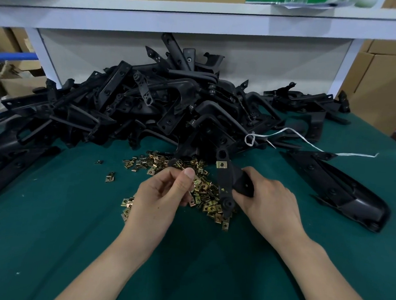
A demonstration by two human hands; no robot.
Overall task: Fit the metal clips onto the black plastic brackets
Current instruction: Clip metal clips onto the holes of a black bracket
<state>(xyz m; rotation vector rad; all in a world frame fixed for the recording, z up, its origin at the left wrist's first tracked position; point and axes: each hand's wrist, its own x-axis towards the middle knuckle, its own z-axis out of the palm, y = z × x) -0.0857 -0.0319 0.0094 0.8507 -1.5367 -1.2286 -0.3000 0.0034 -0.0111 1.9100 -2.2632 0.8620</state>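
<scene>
So your bench [43,232] has a dark green cloth on it, with a white shelf [203,10] running across the top of the frame and cardboard boxes [384,88] stacked at the right edge. A big heap of black brackets [149,98] fills the middle, and a white string [311,144] trails off it toward the right.

Just below that heap, dead centre, is the scatter of brass-coloured metal clips [203,193], right under your fingers.

Your right hand [268,202] has its grip wrapped round one bracket [227,183], held upright-ish above the clips, with one fitted clip [222,164] sitting on its upper end.

Your left hand [162,194] is just left of that bracket, over the clips, fingers curled and thumb pressed onto the forefinger. Honestly can't tell if that grip has a clip pinched in it.
</scene>
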